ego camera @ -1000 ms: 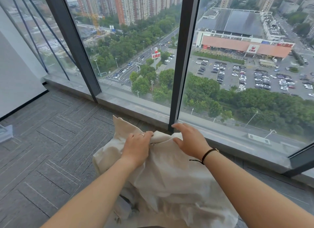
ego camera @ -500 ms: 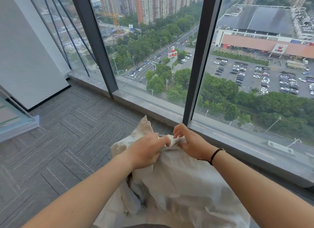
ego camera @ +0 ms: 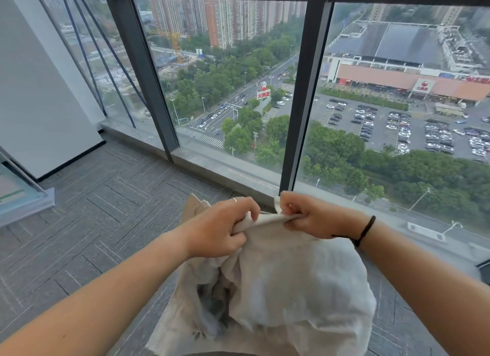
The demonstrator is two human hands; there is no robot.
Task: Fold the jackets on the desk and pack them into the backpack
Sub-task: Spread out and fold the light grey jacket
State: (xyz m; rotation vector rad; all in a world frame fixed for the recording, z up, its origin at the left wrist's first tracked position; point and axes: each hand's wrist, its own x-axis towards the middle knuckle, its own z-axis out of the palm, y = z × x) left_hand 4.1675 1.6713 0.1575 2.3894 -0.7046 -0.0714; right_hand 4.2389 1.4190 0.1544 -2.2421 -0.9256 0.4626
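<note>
A cream-white jacket hangs crumpled in the air in front of me, held up by its top edge. My left hand grips a bunch of the fabric at the upper left, fingers curled round it. My right hand pinches the top edge a short way to the right. The cloth drapes down between my forearms and runs out of the bottom of the view. Neither a desk nor a backpack shows in the frame.
Grey carpet tiles cover the floor to the left and below. A floor-to-ceiling window with dark frames and a low grey sill stands straight ahead. A white wall and a glass partition edge lie at the left.
Both hands have closed on the jacket's top edge, drawn a little apart and lifted it. My right hand went from lying flat on the cloth to pinching it. The view has tilted upward.
</note>
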